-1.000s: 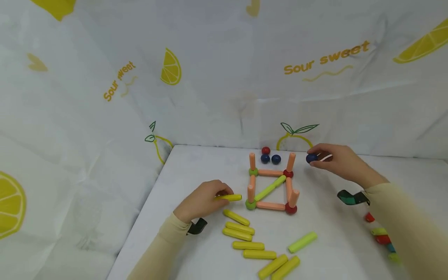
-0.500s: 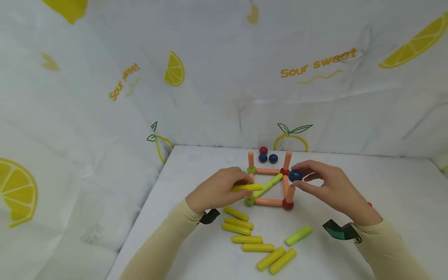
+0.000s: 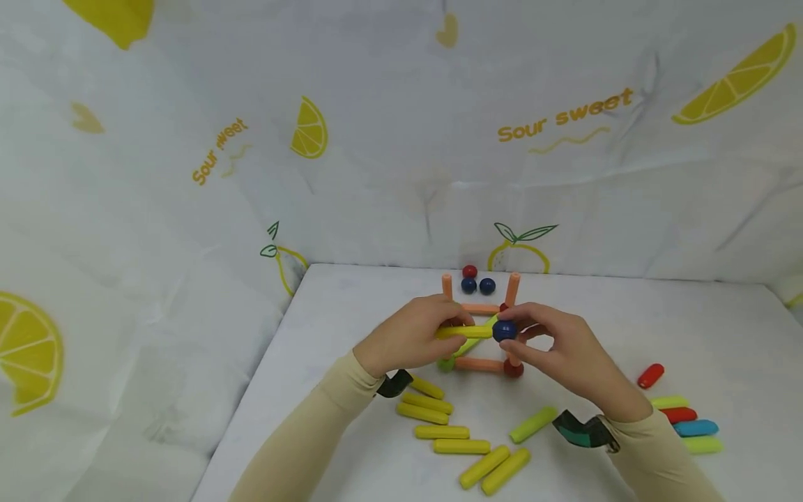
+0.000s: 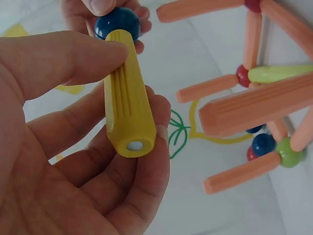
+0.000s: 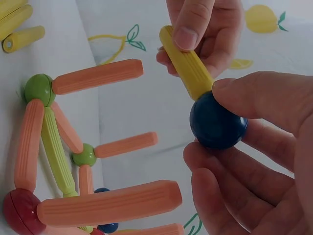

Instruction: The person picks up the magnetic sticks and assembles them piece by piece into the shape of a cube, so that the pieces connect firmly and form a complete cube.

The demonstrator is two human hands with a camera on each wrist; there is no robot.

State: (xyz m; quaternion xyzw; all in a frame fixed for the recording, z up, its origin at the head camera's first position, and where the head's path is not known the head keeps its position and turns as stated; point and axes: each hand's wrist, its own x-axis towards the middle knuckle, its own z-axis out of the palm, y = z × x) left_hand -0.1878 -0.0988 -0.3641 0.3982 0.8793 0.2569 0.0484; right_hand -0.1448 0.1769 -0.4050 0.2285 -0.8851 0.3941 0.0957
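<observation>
My left hand (image 3: 414,333) pinches a yellow magnetic rod (image 4: 128,98) between thumb and fingers. Its near end shows a pale round magnet in the left wrist view. In my right hand (image 3: 558,341) a dark blue ball (image 5: 218,120) is held by thumb and fingertips. The rod's far end meets the ball. Both hands are over the frame of orange rods (image 5: 110,203), partly hiding it in the head view. That frame has green balls (image 5: 39,90) and red balls (image 5: 23,211) at its corners, upright orange rods, and a lime diagonal (image 5: 57,152).
Behind the frame lie two blue balls (image 3: 487,286) and a red ball (image 3: 470,271). Several yellow rods (image 3: 442,432) lie in front, beside a lime rod (image 3: 533,424). Red (image 3: 651,376), lime and blue rods (image 3: 696,427) lie at the right. A printed cloth (image 3: 376,174) hangs behind the table.
My right hand has brought the blue ball leftward and nearer, and my left hand has carried the yellow rod rightward. Rod and ball, apart before, now touch.
</observation>
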